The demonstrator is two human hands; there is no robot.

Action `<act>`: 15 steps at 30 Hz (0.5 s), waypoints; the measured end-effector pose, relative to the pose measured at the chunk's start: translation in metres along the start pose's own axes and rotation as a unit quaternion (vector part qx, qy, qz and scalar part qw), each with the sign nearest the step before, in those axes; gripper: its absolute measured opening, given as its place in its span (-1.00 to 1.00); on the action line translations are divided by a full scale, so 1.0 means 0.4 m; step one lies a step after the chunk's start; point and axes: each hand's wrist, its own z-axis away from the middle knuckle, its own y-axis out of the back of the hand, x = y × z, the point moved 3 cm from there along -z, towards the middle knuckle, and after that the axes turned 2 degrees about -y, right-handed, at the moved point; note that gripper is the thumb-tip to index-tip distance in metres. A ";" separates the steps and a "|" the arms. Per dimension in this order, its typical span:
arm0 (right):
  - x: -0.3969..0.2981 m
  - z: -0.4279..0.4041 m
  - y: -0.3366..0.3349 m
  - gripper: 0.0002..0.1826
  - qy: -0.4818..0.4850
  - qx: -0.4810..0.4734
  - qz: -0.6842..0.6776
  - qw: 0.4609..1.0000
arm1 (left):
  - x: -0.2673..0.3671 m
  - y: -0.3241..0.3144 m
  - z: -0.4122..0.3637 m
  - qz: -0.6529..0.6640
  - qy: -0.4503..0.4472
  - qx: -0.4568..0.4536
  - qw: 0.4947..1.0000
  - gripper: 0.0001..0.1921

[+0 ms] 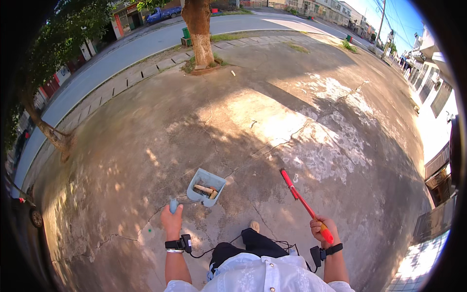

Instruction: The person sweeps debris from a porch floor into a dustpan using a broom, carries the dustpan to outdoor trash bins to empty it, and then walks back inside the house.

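My left hand (172, 217) is closed around the upright handle of a light blue plastic dustpan (193, 193), whose open pan lies to the right of the hand. Inside the pan are tan, stick-like pieces of debris (203, 189) and some darker bits. My right hand (321, 227) grips the red and orange handle of a broom (308, 208). The broom's narrow red head, with short dark bristles, points up and left, well to the right of the dustpan. Whether its bristles touch the ground I cannot tell.
Cracked concrete (146, 189) surrounds me. A small pale piece (233, 73) lies near a tree trunk (200, 40); a twig-like scrap (253, 124) lies in the sunlit patch. Another tree (51, 133) and a vehicle wheel (36, 218) are at left. Dark cables hang by my legs.
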 end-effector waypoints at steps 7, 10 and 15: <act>-0.298 -0.273 -0.299 -0.90 0.003 0.020 0.084 0.996 | 0.192 -0.311 -0.311 -0.034 -0.027 -0.032 0.999 -0.65; -0.407 -0.410 -0.420 -0.90 0.026 0.037 0.131 0.990 | 0.266 -0.489 -0.469 -0.016 -0.008 -0.073 0.997 -0.64; -0.546 -0.655 -0.623 -0.92 0.048 0.055 0.181 0.981 | 0.308 -0.782 -0.757 -0.058 -0.048 -0.098 0.992 -0.63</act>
